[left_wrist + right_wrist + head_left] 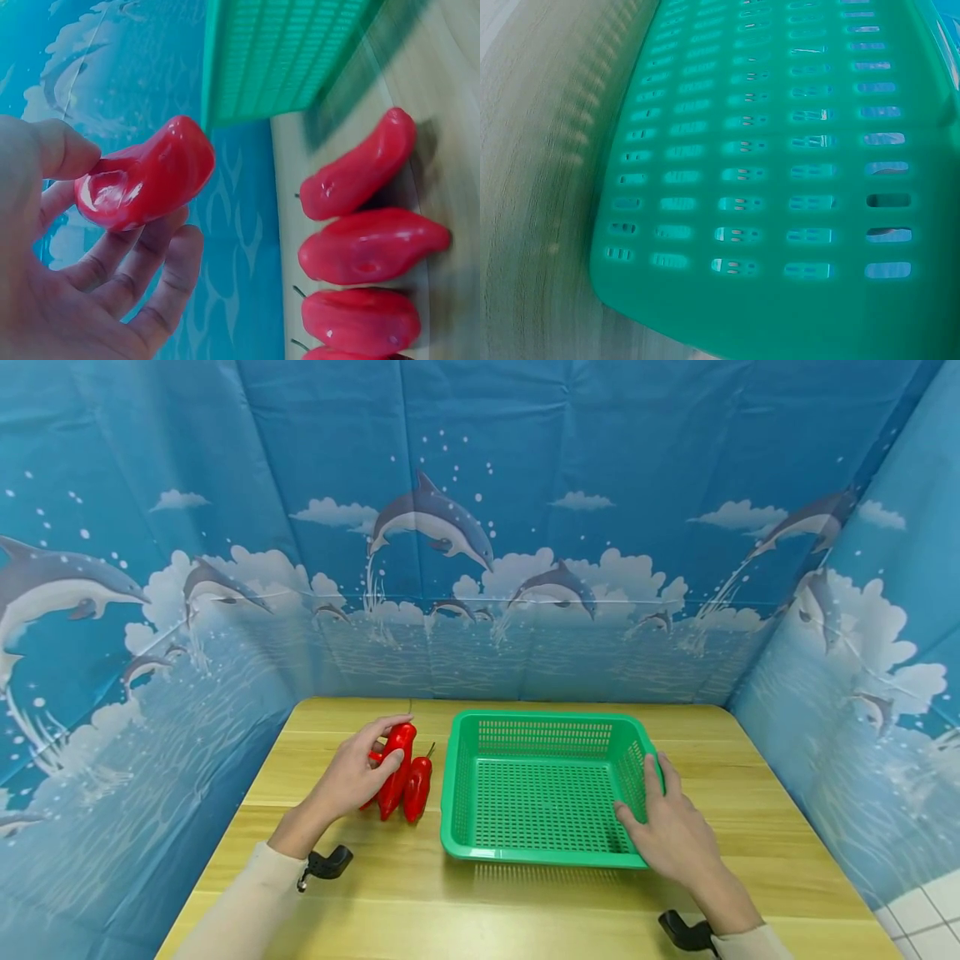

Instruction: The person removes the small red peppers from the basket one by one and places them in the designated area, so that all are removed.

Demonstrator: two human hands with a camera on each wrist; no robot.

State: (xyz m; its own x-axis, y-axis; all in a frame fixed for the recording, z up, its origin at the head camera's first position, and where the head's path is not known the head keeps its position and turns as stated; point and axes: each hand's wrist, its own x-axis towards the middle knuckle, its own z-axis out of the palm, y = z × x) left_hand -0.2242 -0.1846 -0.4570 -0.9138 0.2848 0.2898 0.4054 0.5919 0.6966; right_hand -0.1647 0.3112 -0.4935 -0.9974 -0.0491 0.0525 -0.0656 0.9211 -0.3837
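Pinched between thumb and fingers, a glossy red chili pepper [150,176] is held up off the table by my left hand [362,766]. Beneath and beside it, several more red peppers [375,246] with thin stems lie in a row on the table, partly hidden by the hand in the head view. To their right stands a green plastic basket [543,857] with slotted walls, nothing inside. My right hand [673,827] grips its right wall, thumb on the inner side and fingers over the rim. In the right wrist view the basket's slotted wall [772,217] fills most of the picture.
The wooden table [480,914] has a light yellow grain. A blue curtain [480,652] with dolphins hangs behind it and on both sides. Dark wrist mounts [330,863] are on both forearms.
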